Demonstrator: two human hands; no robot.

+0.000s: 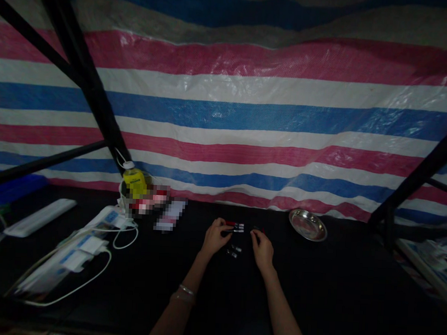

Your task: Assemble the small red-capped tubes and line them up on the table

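My left hand [215, 237] is closed around a few slim pieces with silver ends [239, 228], at least one of them red. Their silver ends point right, towards my other hand. With thumb and fingers pinched together, my right hand [262, 248] is at a small dark piece with a hint of red, too dim to name. Two small clear-and-silver pieces [234, 251] lie on the black table [337, 288], just below and between my hands.
A shiny round metal dish [308, 225] stands at the back right. On the left are a yellow bottle [135, 182], white power strips [43, 218] and looped white cables [108, 261]. A striped plastic sheet [248, 116] hangs behind, with black frame bars [96, 96] at both sides.
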